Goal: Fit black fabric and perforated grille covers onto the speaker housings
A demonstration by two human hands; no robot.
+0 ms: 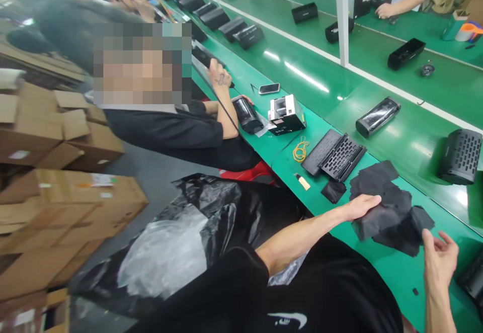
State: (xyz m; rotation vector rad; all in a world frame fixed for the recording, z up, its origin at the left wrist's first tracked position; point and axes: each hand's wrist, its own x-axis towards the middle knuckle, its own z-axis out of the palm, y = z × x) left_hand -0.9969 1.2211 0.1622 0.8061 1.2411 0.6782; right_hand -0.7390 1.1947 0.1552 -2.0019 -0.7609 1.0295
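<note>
A loose stack of thin black fabric sheets (394, 204) is spread over the green bench in front of me. My left hand (363, 207) grips the near left side of the stack, thumb on top and the other fingers mostly hidden. At its lower right corner is my right hand (440, 255), fingers apart and slightly curled, the thumb tip close to a sheet's edge; contact there is unclear. Beyond the stack lie two black perforated grille panels (341, 157), one overlapping the other. A smaller dark piece (333, 191) rests below them.
Black speaker housings (378, 116) stand along the green conveyor (320, 79). A co-worker's hand (221, 76) works at the left beside a white-and-black boxy device (287, 114). Yellow bands (301, 149) and a small brush (303, 182) lie nearby. Cardboard boxes (75, 207) and plastic bags (166, 252) fill the left.
</note>
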